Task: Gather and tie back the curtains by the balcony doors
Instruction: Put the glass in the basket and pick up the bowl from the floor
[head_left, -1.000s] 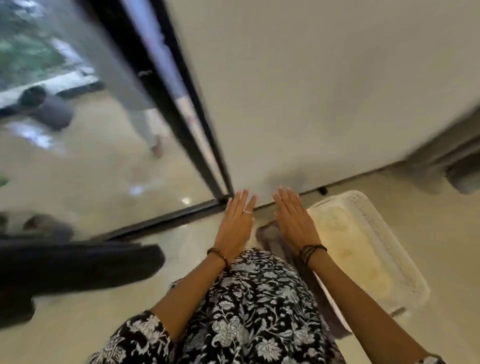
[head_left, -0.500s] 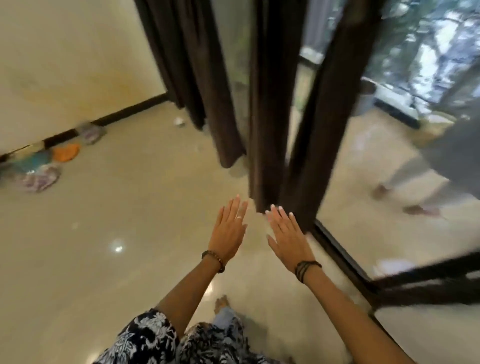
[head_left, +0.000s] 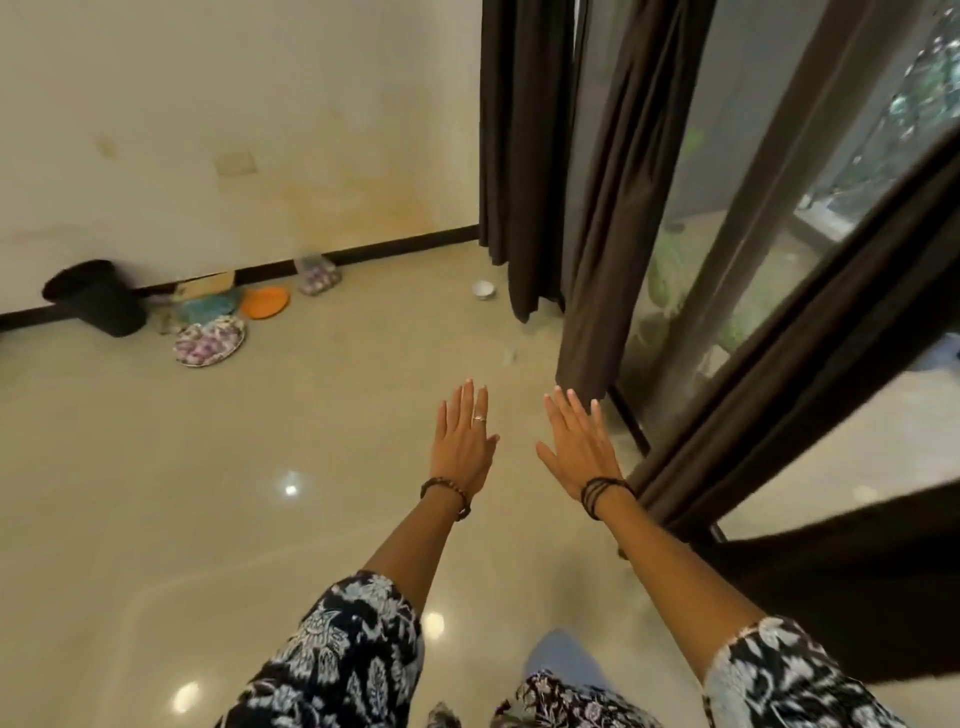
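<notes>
No grip on anything: the left hand (head_left: 464, 441) and right hand (head_left: 576, 447) are both out flat, palms down, fingers straight and close together, holding nothing and touching nothing, poised over the shiny floor (head_left: 182, 467). A ring sits on one left finger; there is a bracelet on each wrist.

Count the curtains: three dark brown panels. One (head_left: 519, 156) hangs at twelve o'clock by the wall corner, a second (head_left: 613, 208) just right of it, its hem ending right beyond the right hand's fingertips, and a third (head_left: 789, 332) slants down at two o'clock along the glass balcony doors (head_left: 691, 208). All three hang loose, untied.

Over at ten o'clock by the skirting: one black bucket (head_left: 98, 301) tipped over, an orange plate (head_left: 266, 301), a patterned plate (head_left: 210, 342). One small white bowl (head_left: 483, 289) sits near the first curtain.
</notes>
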